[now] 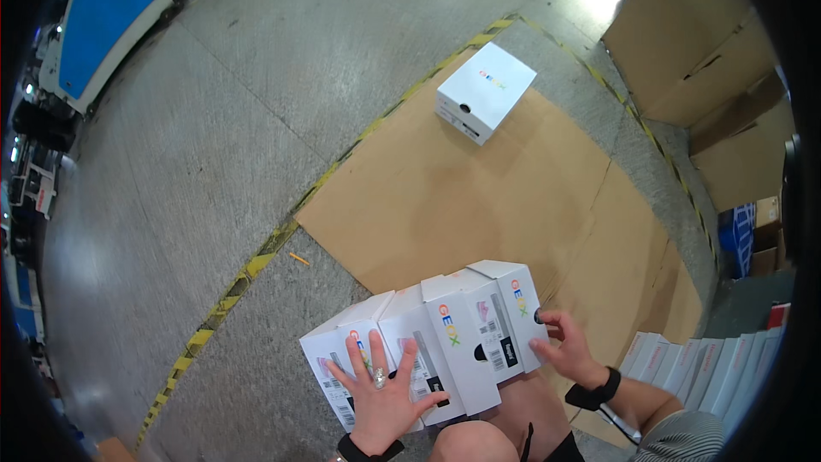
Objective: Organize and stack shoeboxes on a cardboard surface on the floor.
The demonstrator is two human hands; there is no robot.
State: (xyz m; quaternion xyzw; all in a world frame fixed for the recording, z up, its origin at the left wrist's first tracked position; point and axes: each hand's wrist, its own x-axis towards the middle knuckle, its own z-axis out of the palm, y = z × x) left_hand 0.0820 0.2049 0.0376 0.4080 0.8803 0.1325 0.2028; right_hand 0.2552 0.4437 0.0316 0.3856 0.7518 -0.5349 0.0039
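Observation:
Several white shoe boxes [469, 389] stand in a tight row, leaning together in front of my knees, with labels and small shoe pictures on the sides facing up. My left hand [380, 389], with a ring on one finger, lies spread flat over the boxes at the row's left part. At the right end, my right hand [571, 349] has its bent fingers and thumb against the end shoe box [515, 295], gripping its edge. Another white shoe box [486, 90] sits apart, lid up, on the far part of the cardboard sheet [445, 197].
Yellow-black floor tape [256, 265] runs along the cardboard's left side. A small orange stick [298, 258] lies on the grey floor. Many white boxes [705, 372] stand in a row at the right. Large brown cartons [684, 43] rise at the far right; a blue-and-white machine [111, 21] stands far left.

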